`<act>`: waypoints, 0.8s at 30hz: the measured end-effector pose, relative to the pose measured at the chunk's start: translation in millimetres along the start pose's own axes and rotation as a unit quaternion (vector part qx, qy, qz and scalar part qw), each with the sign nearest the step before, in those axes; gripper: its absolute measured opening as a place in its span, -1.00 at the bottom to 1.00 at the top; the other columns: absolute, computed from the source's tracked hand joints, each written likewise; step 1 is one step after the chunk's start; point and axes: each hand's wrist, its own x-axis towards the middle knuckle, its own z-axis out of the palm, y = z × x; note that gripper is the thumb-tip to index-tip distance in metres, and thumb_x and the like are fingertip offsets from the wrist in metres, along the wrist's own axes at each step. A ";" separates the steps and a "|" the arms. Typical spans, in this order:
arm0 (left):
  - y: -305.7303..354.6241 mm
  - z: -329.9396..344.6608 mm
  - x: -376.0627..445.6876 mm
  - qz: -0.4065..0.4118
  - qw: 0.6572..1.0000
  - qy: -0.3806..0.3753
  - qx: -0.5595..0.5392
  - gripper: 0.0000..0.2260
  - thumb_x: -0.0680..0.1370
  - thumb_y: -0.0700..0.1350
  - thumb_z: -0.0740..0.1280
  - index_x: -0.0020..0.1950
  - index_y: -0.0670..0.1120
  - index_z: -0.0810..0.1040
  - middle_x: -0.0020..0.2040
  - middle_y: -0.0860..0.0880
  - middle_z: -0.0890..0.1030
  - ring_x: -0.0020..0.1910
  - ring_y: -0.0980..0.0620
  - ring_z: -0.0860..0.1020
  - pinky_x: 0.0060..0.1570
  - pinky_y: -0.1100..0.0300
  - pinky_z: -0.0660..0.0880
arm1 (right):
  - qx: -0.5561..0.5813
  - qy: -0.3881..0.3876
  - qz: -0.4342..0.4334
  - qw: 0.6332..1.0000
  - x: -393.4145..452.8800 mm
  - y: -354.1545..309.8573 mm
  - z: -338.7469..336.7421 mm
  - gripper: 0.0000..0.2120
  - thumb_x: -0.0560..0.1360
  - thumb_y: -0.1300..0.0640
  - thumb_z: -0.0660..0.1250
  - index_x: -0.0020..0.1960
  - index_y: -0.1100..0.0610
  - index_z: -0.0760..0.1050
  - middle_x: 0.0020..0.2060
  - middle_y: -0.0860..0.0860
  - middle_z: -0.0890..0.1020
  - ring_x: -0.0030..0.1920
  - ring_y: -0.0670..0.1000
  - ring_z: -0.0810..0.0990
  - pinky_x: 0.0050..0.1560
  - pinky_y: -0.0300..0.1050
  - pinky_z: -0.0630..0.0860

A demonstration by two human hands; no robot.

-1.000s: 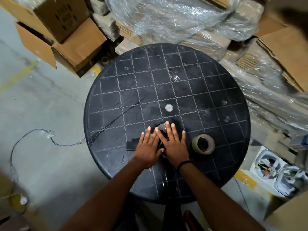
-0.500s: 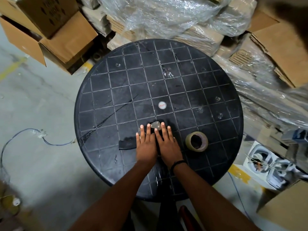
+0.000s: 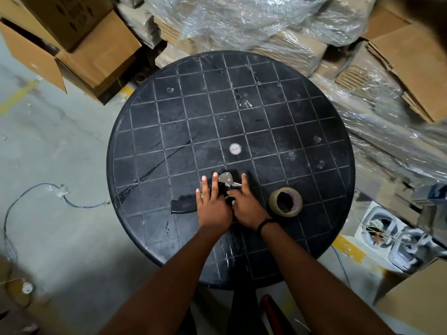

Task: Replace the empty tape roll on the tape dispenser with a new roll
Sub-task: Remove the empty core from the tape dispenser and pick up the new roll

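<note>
Looks like we're at the pull-the-old-core step: both hands, left hand (image 3: 212, 206) flat with fingers spread and right hand (image 3: 249, 209) curled, sit on the tape dispenser (image 3: 226, 181), new tape roll (image 3: 286, 201) waiting just right of it on the counter (image 3: 314, 112), grab next.

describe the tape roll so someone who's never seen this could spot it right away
On the round black grid-patterned table, look at the near edge, just right of the right hand. The tape roll lies there alone: a brownish ring with a dark hollow centre, the only tan object on the tabletop.
</note>
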 end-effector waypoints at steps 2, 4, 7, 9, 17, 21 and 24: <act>0.7 -1.8 2.7 -0.010 1.000 -0.007 -0.012 -0.52 0.53 0.22 0.18 0.40 0.10 0.53 0.64 0.02 -0.30 0.57 -0.18 -0.38 0.54 -0.24 -0.14 | -0.006 0.046 0.038 0.998 -3.9 0.9 -0.6 -0.50 0.53 0.23 0.24 0.46 0.04 0.32 0.59 0.11 -0.25 0.45 0.21 0.37 0.34 0.11 0.44; 2.5 -5.6 4.0 -0.009 1.000 -0.014 -0.002 -0.58 0.52 0.23 0.20 0.25 0.09 0.63 0.63 0.02 -0.32 0.57 -0.20 -0.38 0.54 -0.25 -0.15 | -0.034 0.081 0.057 0.995 -5.9 -1.8 3.0 -0.46 0.54 0.24 0.25 0.50 0.09 0.26 0.59 0.15 -0.25 0.51 0.22 0.25 0.37 0.13 0.40; 6.1 -9.5 6.6 -0.015 1.000 -0.024 0.009 -0.66 0.54 0.20 0.25 0.16 0.08 0.67 0.63 0.00 -0.30 0.57 -0.22 -0.37 0.54 -0.25 -0.17 | -0.062 0.109 0.075 0.989 -2.9 -11.0 9.6 -0.57 0.61 0.20 0.17 0.48 0.10 0.27 0.58 0.13 -0.28 0.59 0.22 -0.04 0.43 0.32 0.27; 7.3 -11.0 8.8 -0.006 0.999 -0.020 0.041 -0.67 0.51 0.18 0.33 0.19 0.08 0.67 0.64 -0.07 -0.27 0.57 -0.25 -0.36 0.53 -0.27 -0.18 | -0.095 0.115 0.094 0.984 1.6 -15.7 15.1 -0.65 0.63 0.13 0.16 0.42 0.05 0.31 0.58 0.12 -0.30 0.59 0.24 -0.15 0.41 0.49 0.15; 7.8 -22.0 19.9 0.138 0.985 -0.032 0.103 -0.47 0.58 0.02 0.33 0.52 -0.11 0.36 0.61 -0.19 -0.31 0.59 -0.19 -0.30 0.55 -0.18 0.02 | -0.060 0.013 0.150 0.987 3.2 6.6 0.2 -0.68 0.54 0.11 0.18 0.20 0.20 0.54 0.45 0.31 0.26 0.25 0.33 0.52 0.25 0.12 0.48; 12.0 -32.1 32.2 0.140 0.983 -0.072 0.094 -0.65 0.48 0.12 0.39 0.23 0.04 0.59 0.62 -0.15 -0.33 0.61 -0.20 -0.21 0.39 -0.23 0.26 | -0.008 -0.020 0.146 0.989 -2.0 7.4 -0.3 -0.62 0.48 0.01 0.19 0.20 0.15 0.55 0.52 0.31 0.14 0.30 0.33 0.47 0.32 0.14 0.43; 14.8 -32.9 33.0 0.139 0.984 -0.074 0.089 -0.74 0.52 0.14 0.29 0.11 0.08 0.65 0.62 -0.11 -0.34 0.61 -0.20 -0.20 0.40 -0.25 0.24 | -0.069 0.012 0.127 0.989 -5.0 4.4 9.1 -0.64 0.54 0.06 0.29 0.31 0.12 0.45 0.58 0.16 -0.26 0.58 0.26 -0.05 0.40 0.42 0.23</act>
